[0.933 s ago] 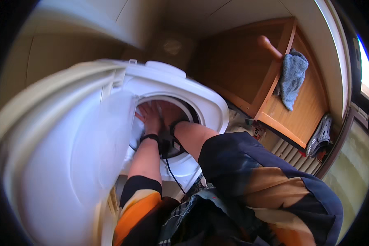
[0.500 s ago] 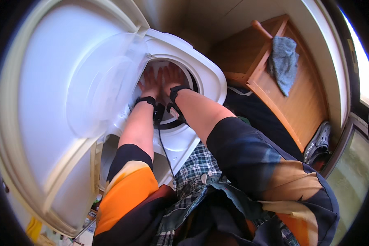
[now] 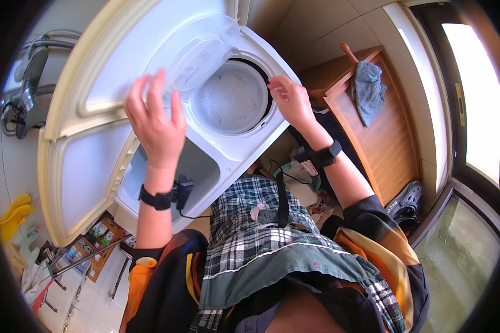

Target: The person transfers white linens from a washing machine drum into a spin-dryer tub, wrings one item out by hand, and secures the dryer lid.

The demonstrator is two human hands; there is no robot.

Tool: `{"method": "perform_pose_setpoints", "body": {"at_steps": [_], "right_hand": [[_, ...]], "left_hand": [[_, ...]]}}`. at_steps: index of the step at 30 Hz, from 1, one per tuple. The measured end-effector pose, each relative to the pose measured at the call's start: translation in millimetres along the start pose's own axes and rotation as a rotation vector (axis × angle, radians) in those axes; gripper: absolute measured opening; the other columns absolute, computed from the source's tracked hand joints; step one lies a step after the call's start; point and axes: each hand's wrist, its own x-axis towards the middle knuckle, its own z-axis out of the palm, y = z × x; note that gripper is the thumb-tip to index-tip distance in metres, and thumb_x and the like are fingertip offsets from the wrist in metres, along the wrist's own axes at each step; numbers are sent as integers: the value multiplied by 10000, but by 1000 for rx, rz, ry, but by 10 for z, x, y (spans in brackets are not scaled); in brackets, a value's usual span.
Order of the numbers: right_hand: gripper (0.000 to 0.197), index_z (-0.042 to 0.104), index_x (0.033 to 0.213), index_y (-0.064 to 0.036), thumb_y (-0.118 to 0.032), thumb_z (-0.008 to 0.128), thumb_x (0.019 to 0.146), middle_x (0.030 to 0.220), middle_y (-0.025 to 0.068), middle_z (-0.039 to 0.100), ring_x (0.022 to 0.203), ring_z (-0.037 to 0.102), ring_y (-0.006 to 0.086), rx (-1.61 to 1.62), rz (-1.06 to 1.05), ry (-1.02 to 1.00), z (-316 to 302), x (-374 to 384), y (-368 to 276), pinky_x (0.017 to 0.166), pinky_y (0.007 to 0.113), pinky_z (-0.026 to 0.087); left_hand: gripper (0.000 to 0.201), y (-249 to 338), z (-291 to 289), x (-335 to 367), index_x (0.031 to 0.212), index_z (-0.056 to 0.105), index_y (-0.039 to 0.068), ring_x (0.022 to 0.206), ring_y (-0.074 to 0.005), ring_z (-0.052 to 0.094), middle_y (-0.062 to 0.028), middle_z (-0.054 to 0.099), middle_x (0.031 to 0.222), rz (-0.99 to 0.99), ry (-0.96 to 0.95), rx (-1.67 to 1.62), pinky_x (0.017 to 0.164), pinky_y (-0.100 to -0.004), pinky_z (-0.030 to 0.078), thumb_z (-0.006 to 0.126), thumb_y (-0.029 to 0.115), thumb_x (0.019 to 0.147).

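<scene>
**Mia:** What is that see-through thing up by the left hand (image 3: 154, 125)?

**Ben:** It is the clear plastic lid (image 3: 197, 53) of the spin tub (image 3: 233, 97). The lid stands tipped up at the back of the white washing machine (image 3: 230, 152), just above the round tub.

**Mia:** Is the hand holding it?

**Ben:** No. The left hand is flat and spread wide, with nothing in it. It hangs in the air in front of the lid's lower edge. I can't tell if the fingertips touch it.

**Mia:** And the right hand (image 3: 291, 102)?

**Ben:** Its fingers curl loosely at the tub's rim on the right side. They rest there and do not pinch anything.

**Mia:** Would the lid be heavy?

**Ben:** I think it is light and thin. It looks stiff but a bit bendy, and smooth, so wet fingers could slip. A hard knock might crack it. The best place to hold it looks like the front edge, far from the hinge.

**Mia:** What else is around?

**Ben:** The big cream lid (image 3: 78, 144) of the wash side stands open on the left. A grey cloth (image 3: 368, 91) hangs on a wooden door (image 3: 389, 150) to the right. A dark shoe (image 3: 405, 202) sits below it on the floor. Yellow rubber gloves (image 3: 15, 213) hang far left.
</scene>
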Motion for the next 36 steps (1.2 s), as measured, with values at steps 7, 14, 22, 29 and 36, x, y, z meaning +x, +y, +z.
{"method": "perform_pose_setpoints", "body": {"at_steps": [7,14,22,29,36], "right_hand": [[233,637,1066,2,-34,629,835,929,146,707,823,697,268,-14,67,-85,-128,-519,178,737,313,557],[273,596,1094,1,13,632,823,943,126,671,779,670,209,2,116,26,-190,-777,220,722,287,545],[528,554,1247,-22,-145,692,752,1313,136,531,1263,460,320,-468,-431,-195,-95,-1050,163,1075,442,355],[609,491,1330,15,-233,667,802,1410,149,471,1351,392,295,-571,-451,-273,24,-1120,311,1156,438,257],[498,568,1240,26,-243,653,829,1369,169,508,1316,435,304,-496,-433,-290,46,-1078,425,1148,439,279]], "left_hand": [[419,126,47,45,1207,606,107,971,-265,568,-106,530,1106,-185,-84,-145,826,-374,468,704,68,801],[214,765,269,-676,923,621,87,940,-258,585,-67,578,990,47,-461,-485,809,-362,505,708,34,736],[372,863,910,-1447,1154,611,47,1155,-265,541,-95,576,1228,232,-556,-262,952,-366,471,676,136,798],[623,962,863,-1468,1400,424,-1,1398,-273,324,-129,383,1491,264,-787,-242,1169,-442,210,607,306,889],[609,745,-29,313,1332,525,157,1348,-386,354,-180,397,1445,225,-102,43,1079,-619,260,703,219,753]]}}
